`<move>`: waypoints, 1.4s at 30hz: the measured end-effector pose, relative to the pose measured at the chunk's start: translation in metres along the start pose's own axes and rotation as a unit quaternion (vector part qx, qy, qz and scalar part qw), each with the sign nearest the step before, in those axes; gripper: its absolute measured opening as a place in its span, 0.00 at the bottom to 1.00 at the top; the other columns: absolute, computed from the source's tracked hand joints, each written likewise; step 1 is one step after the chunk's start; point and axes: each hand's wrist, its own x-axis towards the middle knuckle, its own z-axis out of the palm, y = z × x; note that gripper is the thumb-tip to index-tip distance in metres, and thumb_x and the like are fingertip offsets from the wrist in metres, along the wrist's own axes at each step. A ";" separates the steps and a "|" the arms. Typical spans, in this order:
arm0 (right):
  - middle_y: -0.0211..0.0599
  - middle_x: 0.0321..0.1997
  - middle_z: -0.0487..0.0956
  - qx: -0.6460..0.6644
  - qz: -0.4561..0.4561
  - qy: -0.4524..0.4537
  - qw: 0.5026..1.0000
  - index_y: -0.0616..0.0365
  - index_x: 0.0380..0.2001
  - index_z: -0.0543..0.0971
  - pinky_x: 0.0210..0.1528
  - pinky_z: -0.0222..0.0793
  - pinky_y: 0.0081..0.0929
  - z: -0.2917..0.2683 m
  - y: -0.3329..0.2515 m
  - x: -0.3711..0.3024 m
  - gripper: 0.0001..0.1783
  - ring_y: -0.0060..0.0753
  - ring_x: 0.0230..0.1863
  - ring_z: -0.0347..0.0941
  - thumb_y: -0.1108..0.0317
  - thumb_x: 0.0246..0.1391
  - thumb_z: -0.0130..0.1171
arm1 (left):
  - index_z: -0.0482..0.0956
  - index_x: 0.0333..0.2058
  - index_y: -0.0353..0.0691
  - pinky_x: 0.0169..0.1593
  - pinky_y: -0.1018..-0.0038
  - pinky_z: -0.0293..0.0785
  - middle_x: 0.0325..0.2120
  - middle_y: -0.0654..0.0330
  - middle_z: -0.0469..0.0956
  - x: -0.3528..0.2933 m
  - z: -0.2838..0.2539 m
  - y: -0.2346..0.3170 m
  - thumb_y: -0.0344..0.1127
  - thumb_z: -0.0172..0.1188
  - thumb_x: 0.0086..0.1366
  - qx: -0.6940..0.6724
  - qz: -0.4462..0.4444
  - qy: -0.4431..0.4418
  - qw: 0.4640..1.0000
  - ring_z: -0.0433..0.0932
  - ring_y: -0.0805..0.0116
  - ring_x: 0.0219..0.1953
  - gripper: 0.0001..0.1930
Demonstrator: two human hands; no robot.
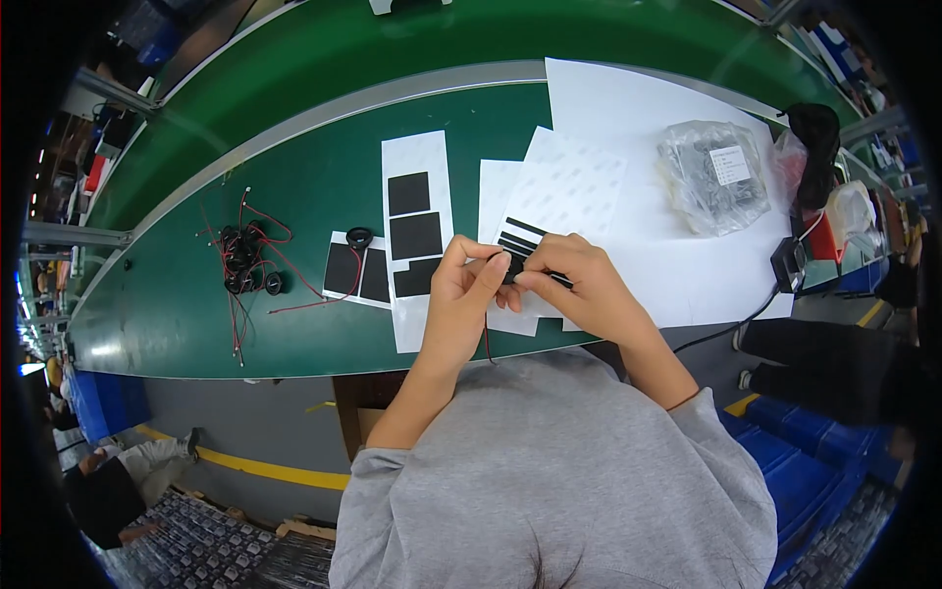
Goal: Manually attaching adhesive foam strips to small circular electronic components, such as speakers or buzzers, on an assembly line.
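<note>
My left hand and my right hand meet over the near edge of the bench. Both pinch a small black part, mostly covered by the fingers; a red wire hangs below it. Under the hands lies a white backing sheet with black adhesive strips. Left of my left hand is a white sheet with black rectangular pads. Beside that, a round black wired part, which looks like a small speaker, rests on a smaller sheet with black pads.
A tangle of similar black round parts with red wires lies on the green bench at left. At right, a clear plastic bag sits on a large white sheet. A black adapter with its cable is at the right edge.
</note>
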 end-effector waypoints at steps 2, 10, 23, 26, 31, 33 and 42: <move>0.32 0.20 0.71 -0.008 -0.005 -0.002 1.000 0.58 0.21 0.73 0.31 0.58 0.24 0.000 0.001 0.000 0.03 0.31 0.25 0.64 0.71 0.42 0.56 | 0.63 0.32 0.38 0.24 0.83 0.62 0.22 0.57 0.73 0.000 0.002 0.001 0.33 0.48 0.61 0.019 0.000 0.004 1.000 0.71 0.75 0.20 0.06; 0.34 0.21 0.73 -0.045 0.065 -0.007 0.997 0.60 0.21 0.73 0.31 0.60 0.25 0.000 -0.007 -0.003 0.05 0.32 0.24 0.66 0.70 0.43 0.56 | 0.63 0.31 0.37 0.23 0.84 0.62 0.21 0.58 0.73 0.000 0.000 -0.002 0.33 0.48 0.61 0.017 -0.005 0.001 1.000 0.70 0.76 0.19 0.06; 0.34 0.17 0.71 -0.062 -0.019 0.016 0.998 0.58 0.18 0.71 0.25 0.59 0.28 0.006 0.002 -0.001 0.09 0.34 0.20 0.67 0.66 0.43 0.55 | 0.65 0.31 0.36 0.23 0.85 0.62 0.20 0.60 0.72 0.001 0.004 -0.004 0.35 0.49 0.61 0.069 0.008 0.022 0.997 0.69 0.77 0.18 0.08; 0.34 0.17 0.72 -0.107 -0.002 0.018 0.994 0.58 0.18 0.71 0.26 0.60 0.28 0.006 0.000 -0.002 0.09 0.34 0.21 0.68 0.66 0.43 0.55 | 0.65 0.31 0.36 0.22 0.85 0.62 0.20 0.60 0.72 0.000 0.004 0.003 0.35 0.50 0.60 0.073 -0.002 0.021 0.997 0.69 0.78 0.18 0.08; 0.33 0.16 0.72 0.027 0.052 -0.010 0.998 0.60 0.18 0.71 0.25 0.60 0.24 0.003 0.001 -0.001 0.10 0.31 0.19 0.65 0.65 0.44 0.56 | 0.66 0.31 0.34 0.21 0.84 0.63 0.20 0.58 0.72 0.000 -0.001 0.000 0.36 0.47 0.62 -0.036 -0.027 -0.006 0.999 0.68 0.77 0.18 0.10; 0.33 0.16 0.71 0.061 0.052 -0.008 0.997 0.60 0.18 0.71 0.25 0.60 0.24 0.002 0.000 0.000 0.10 0.31 0.19 0.65 0.66 0.44 0.55 | 0.67 0.32 0.33 0.21 0.83 0.65 0.22 0.56 0.72 0.000 -0.001 0.001 0.38 0.41 0.64 -0.110 -0.053 -0.032 0.992 0.69 0.74 0.18 0.12; 0.33 0.18 0.71 0.021 -0.002 -0.007 1.000 0.59 0.18 0.71 0.26 0.60 0.26 0.007 0.001 0.001 0.09 0.32 0.21 0.65 0.66 0.43 0.55 | 0.68 0.32 0.32 0.20 0.84 0.63 0.19 0.59 0.71 -0.001 0.004 0.000 0.37 0.43 0.63 -0.066 -0.033 0.033 0.997 0.67 0.77 0.17 0.12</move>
